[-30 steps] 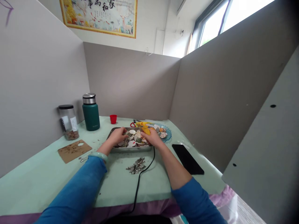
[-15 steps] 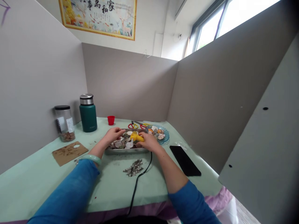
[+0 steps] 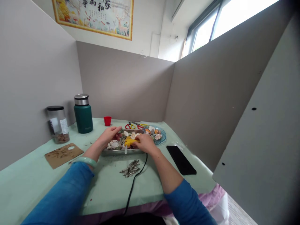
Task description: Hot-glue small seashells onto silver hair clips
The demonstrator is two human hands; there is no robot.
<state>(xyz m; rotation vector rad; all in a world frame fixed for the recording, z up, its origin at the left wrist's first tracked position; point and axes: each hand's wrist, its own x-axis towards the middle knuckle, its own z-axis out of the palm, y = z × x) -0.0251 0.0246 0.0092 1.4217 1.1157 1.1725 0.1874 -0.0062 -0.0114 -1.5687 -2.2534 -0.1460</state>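
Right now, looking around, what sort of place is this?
Probably a craft booth: gray partition panels stand on three sides of a cloth-covered table, a metal tray holds what look like seashells, and the right hand grips what appears to be a yellow hot-glue gun.

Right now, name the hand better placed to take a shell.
Probably the left hand: it's by the shells in the tray, while the right hand grips a yellow glue gun. Whether the left holds anything is unclear.
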